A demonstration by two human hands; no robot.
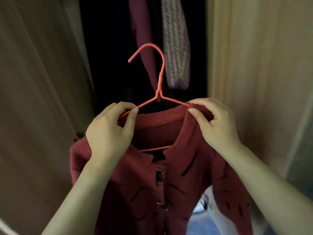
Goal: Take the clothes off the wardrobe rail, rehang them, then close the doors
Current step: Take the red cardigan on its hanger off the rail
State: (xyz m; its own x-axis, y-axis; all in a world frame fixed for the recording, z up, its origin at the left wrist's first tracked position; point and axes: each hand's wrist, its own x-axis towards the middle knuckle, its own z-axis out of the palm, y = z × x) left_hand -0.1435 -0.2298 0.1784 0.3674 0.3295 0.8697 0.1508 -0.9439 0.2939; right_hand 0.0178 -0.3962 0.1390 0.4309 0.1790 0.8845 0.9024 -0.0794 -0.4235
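At centre frame the dark red knitted cardigan (169, 175) is held before the wardrobe; the left hand (110, 133) pinches the thin orange wire hanger (160, 92); the right hand (215, 122) pinches the collar; the shoulders should be seated evenly before the hook is lifted into the dark wardrobe opening (108, 48), upper centre.

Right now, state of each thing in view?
hanger, off the rail, hook free
cardigan, on hanger, one hanger arm bare
left hand, pinches hanger arm
right hand, pinches cardigan collar
left door, open
right door, open
purple garment, hanging inside
patterned garment, hanging inside
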